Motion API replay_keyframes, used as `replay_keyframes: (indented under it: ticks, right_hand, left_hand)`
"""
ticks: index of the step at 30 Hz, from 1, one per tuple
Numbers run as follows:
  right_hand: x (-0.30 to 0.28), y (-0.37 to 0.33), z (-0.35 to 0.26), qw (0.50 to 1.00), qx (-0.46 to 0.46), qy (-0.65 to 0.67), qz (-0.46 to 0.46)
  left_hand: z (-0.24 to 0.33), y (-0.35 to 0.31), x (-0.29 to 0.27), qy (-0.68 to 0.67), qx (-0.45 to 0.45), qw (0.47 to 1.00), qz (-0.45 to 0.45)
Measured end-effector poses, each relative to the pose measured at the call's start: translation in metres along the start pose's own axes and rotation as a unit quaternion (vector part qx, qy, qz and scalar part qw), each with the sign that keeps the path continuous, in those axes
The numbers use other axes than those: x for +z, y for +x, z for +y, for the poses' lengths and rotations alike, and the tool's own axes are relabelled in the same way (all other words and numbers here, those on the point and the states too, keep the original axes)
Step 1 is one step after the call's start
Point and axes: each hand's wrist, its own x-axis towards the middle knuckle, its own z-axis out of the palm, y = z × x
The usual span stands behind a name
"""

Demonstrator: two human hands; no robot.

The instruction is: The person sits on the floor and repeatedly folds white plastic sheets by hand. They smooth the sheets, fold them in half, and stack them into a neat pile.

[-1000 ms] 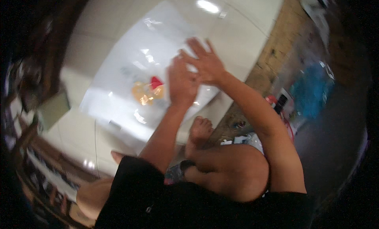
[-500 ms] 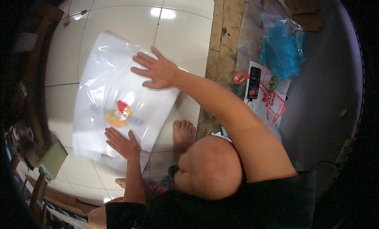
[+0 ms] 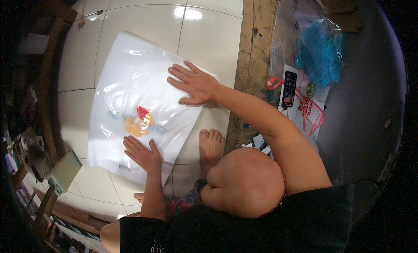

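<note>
A white plastic bag (image 3: 126,78) lies spread on the tiled floor, glossy and slightly wrinkled. It bears an orange and red print (image 3: 138,127) and has a small oval handle cut-out near its lower edge. My left hand (image 3: 146,156) rests flat on the bag just below the print, fingers stretched out and thumb apart. Toward the bag's upper right edge, my right hand (image 3: 195,84) is also flat, with its fingers spread. Neither hand grips anything. Whether more than one bag lies in the pile cannot be told.
My bare foot (image 3: 212,144) stands beside the bag's right edge. Farther right is a wooden board (image 3: 250,57), with a phone (image 3: 289,88), a roll of tape (image 3: 309,89), red string and a blue plastic bundle (image 3: 321,52) past it. A greenish panel (image 3: 67,172) stands at the left.
My right hand has slid across the bag toward its right edge. My left hand keeps its place below the print. The whole view has shifted slightly.
</note>
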Motion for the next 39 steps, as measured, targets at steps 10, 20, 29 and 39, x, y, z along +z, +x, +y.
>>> replay_keyframes:
  ticks: [10, 20, 29, 39]
  right_hand:
    - [-0.001, -0.002, 0.003, 1.0, 0.005, 0.022, 0.005]
    - [0.002, 0.004, 0.004, 0.999, 0.016, 0.025, -0.026]
    - [-0.003, 0.008, -0.006, 0.99, 0.072, -0.039, -0.115]
    - [-0.001, 0.006, -0.005, 0.993, 0.044, -0.073, -0.077]
  left_hand:
    - [0.061, 0.028, 0.001, -0.187, 0.026, 0.98, 0.059]
    - [0.165, 0.085, 0.022, -0.174, 0.103, 0.979, -0.013]
    - [0.1, 0.045, 0.013, -0.079, 0.064, 0.993, -0.057]
    - [-0.014, -0.045, 0.005, -0.054, -0.065, 0.995, -0.049]
